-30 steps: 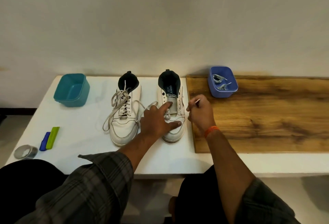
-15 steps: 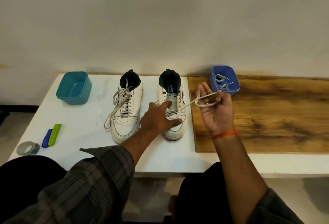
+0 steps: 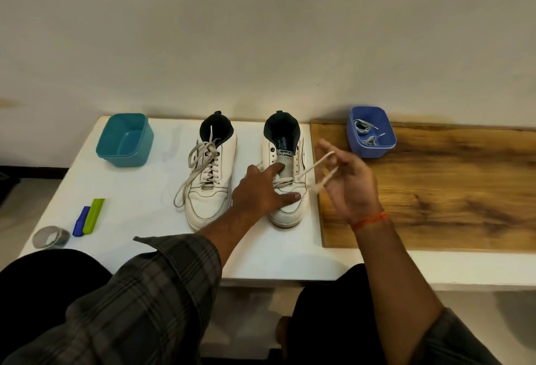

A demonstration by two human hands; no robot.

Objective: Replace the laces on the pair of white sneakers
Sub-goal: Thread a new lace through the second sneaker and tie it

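Two hands share the work on the right-hand sneaker (image 3: 285, 179). The right hand (image 3: 349, 187) is raised just beside the shoe's outer side with its fingers (image 3: 346, 161) curled loosely around a loop of the old lace (image 3: 324, 166); motion blur hides whether the thumb pinches it, but the lace runs taut from that hand back to an eyelet low on the shoe. The left hand (image 3: 261, 190) lies flat over the toe and vamp, fingers straight and spread, the index finger pressing on the tongue (image 3: 285, 161) and the thumb stretched across the toe box, pinning the shoe to the white table (image 3: 139, 190). The upper eyelets look already empty, so I judge the unlacing of this shoe well along, with the lowest rows left. To do this step well, pull the lace along the line of the eyelet it leaves, not sideways, and keep the left hand pressing down so the shoe does not slide. The other sneaker (image 3: 210, 173) stands just to the left, fully laced with its ends loose. Replacement laces (image 3: 367, 132) appear to lie in the blue tub (image 3: 371, 150) on the wooden board (image 3: 449, 190); a teal tub (image 3: 124, 140) sits well apart at the far left.
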